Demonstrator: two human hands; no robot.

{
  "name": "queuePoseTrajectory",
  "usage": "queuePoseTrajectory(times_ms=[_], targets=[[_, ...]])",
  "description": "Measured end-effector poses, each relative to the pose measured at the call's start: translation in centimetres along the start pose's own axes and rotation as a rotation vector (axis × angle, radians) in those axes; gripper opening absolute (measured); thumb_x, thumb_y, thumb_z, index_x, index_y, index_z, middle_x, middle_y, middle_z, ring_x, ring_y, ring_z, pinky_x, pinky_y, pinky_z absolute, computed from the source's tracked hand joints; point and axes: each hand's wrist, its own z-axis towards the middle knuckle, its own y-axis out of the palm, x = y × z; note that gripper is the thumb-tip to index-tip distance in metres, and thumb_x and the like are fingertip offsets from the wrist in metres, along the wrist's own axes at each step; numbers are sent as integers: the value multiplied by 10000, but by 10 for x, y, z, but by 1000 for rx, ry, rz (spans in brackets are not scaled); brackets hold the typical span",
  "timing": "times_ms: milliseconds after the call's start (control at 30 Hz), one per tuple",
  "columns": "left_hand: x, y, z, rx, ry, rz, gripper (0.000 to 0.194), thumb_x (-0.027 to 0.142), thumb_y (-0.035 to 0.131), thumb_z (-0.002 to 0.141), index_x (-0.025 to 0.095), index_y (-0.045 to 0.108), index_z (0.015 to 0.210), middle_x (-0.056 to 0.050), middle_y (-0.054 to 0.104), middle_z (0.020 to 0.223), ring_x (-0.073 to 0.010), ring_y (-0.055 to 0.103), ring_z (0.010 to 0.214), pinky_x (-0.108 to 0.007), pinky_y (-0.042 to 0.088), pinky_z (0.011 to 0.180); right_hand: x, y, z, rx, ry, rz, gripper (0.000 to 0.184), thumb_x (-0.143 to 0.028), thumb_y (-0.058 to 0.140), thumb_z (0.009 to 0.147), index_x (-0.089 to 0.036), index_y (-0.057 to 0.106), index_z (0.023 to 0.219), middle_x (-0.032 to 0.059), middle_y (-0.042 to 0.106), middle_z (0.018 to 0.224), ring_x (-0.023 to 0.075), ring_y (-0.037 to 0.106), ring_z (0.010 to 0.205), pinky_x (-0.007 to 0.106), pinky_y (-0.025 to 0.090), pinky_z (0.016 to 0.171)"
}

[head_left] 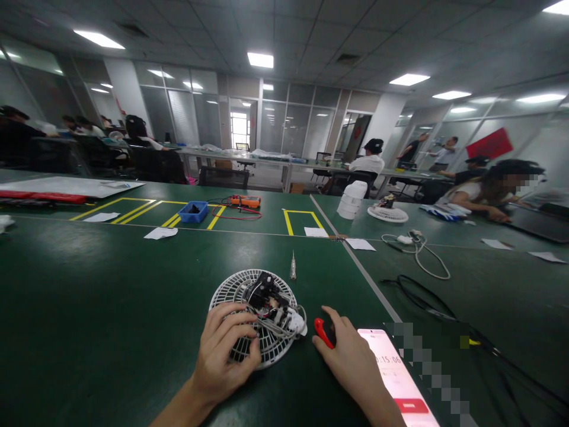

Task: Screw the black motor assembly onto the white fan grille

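Observation:
A round white fan grille (221, 290) lies on the green table, with a black fan motor (265, 289), loose wires and a grey cable on top. My left hand (226, 350) is over the grille's near left side, thumb and forefinger brought together; a tiny dark thing seems to be between them, too small to name. To the right of the grille, my right hand (349, 356) is curled on a tool with a red and black handle (323, 333), the rest of it hidden under the palm. A clear-handled screwdriver (293, 267) lies beyond the grille.
A phone (395, 376) showing a timer lies by my right wrist. Farther off are a blue bin (193, 212), an orange multimeter (246, 201), white stacked cups (352, 200) and another fan grille (387, 213). Cables (418, 296) run along the right. A person sits at far right.

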Motion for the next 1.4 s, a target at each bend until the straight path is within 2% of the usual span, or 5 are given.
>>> queuePoseTrajectory(times_ms=[167, 433, 600, 867, 1400], targets=[[-1, 1, -2, 2, -15, -17, 171, 45, 667, 800, 201, 629, 860, -42, 731, 949, -231, 616, 1062, -421, 474, 942, 2, -5, 1, -61, -16, 262, 379, -399, 683, 781, -207, 693, 1107, 76, 691, 937, 290, 646, 872, 399, 454, 770], [0, 2, -1, 7, -21, -15, 184, 27, 656, 807, 204, 619, 842, -32, 728, 940, -217, 613, 1057, -403, 472, 937, -3, -15, -9, -361, -88, 987, 383, -505, 819, 693, -213, 708, 915, -15, 605, 798, 174, 550, 747, 279, 420, 645], [-2, 0, -2, 1, -19, -23, 178, 35, 655, 806, 202, 618, 854, -34, 722, 932, -214, 610, 1055, -397, 474, 933, -6, -16, -8, -174, 36, 1282, 344, -510, 837, 713, -216, 704, 832, -18, 561, 766, 156, 514, 741, 252, 453, 647], [-3, -1, -4, -56, -17, -40, 152, 66, 612, 842, 196, 633, 917, -48, 723, 967, -223, 590, 1088, -404, 469, 942, -11, -12, -1, 296, 150, 1586, 485, -515, 962, 506, -223, 745, 827, -11, 579, 848, 153, 526, 802, 220, 535, 649], [-2, -1, 3, 11, -19, -9, 153, 69, 673, 823, 211, 658, 878, -27, 743, 920, -217, 654, 1018, -389, 514, 904, -9, -9, -4, 349, 77, 1581, 393, -459, 929, 615, -241, 729, 875, -7, 581, 899, 150, 553, 819, 209, 555, 690]])
